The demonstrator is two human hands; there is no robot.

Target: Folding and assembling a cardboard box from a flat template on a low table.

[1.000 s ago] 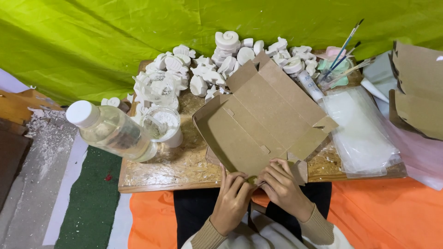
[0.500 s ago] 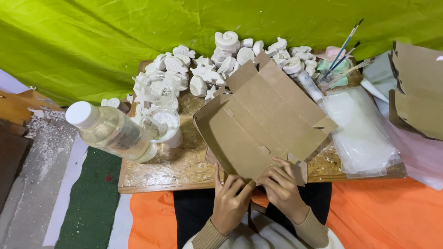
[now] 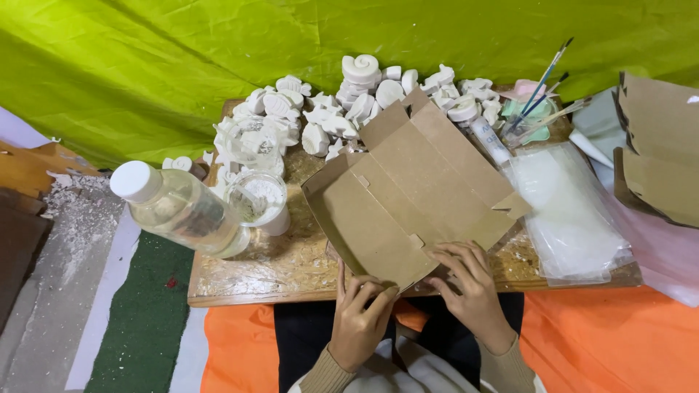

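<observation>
A flat-cut brown cardboard box blank [image 3: 408,193] lies partly folded on a low wooden board [image 3: 255,273], its side flaps raised. My left hand [image 3: 360,313] grips its near edge from below, fingers curled over the fold. My right hand [image 3: 466,280] presses on the near right corner of the cardboard, fingers spread on top. Both hands sit at the board's front edge, above my lap.
Many white plaster figures [image 3: 342,109] crowd the back of the board. A clear bottle with a white cap [image 3: 178,207] and a plastic cup [image 3: 258,200] stand at left. Brushes in a holder [image 3: 535,102], clear plastic bags [image 3: 568,211] and more cardboard blanks [image 3: 659,153] lie right.
The hands shifted slightly along the near edge of the cardboard, and the near flap is folded up a little more; the rest is unchanged.
</observation>
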